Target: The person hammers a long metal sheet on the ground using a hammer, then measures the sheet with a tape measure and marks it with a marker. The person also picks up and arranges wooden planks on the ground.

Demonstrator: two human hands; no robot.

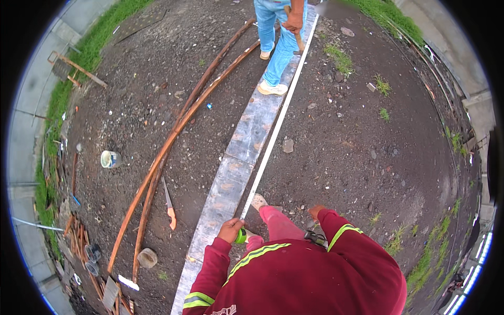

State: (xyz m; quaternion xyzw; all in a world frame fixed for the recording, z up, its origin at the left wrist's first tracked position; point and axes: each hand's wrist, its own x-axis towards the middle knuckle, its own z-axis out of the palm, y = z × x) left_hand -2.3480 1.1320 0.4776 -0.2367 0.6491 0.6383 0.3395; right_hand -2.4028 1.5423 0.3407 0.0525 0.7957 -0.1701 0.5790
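Observation:
My left hand (230, 230) is closed around a bright green tape measure (241, 235), low over the near part of a long grey metal sheet (223, 184). From the tape measure a long, narrow white strip (273, 137), apparently its drawn-out blade, runs away along the sheet's right edge toward the far end. Near my right hip, apart from the strip, is my right hand (315, 211); its fingers are too small and turned away to read. A co-worker in blue jeans (284, 47) stands at the far end of the sheet, one hand (293, 22) gripping a wooden-handled tool (299, 42).
Two long brown wooden poles (173, 137) lie left of the sheet, with an orange-handled handsaw (170, 209) beside them. A white bucket (109, 159) stands farther left. Scrap wood (79, 239) is heaped at the lower left. Stones, including one (287, 145) right of the strip, dot the dark ground.

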